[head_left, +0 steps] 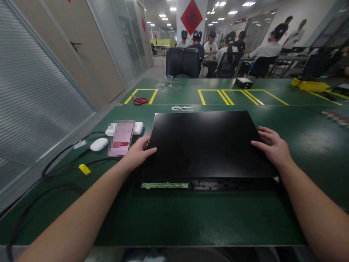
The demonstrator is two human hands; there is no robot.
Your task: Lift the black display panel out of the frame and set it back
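A flat black display panel [207,145] lies before me, its dark face up. Along its near edge show a narrow green circuit board [165,185] and a black frame strip [218,185]. My left hand [140,150] grips the panel's left edge, thumb on top and fingers partly hidden at the side. On the opposite edge, my right hand [272,145] holds the panel too, with its thumb over the surface and the other fingers along the side. What lies under the panel is hidden.
Left of the panel are a phone [121,140], a white mouse [99,144], black cables [54,160] and a small yellow piece [84,169]. Beyond it lie red-handled scissors [140,100], white strips [182,108], a clear cup [168,80] and a dark box [244,83]. Several people sit further back.
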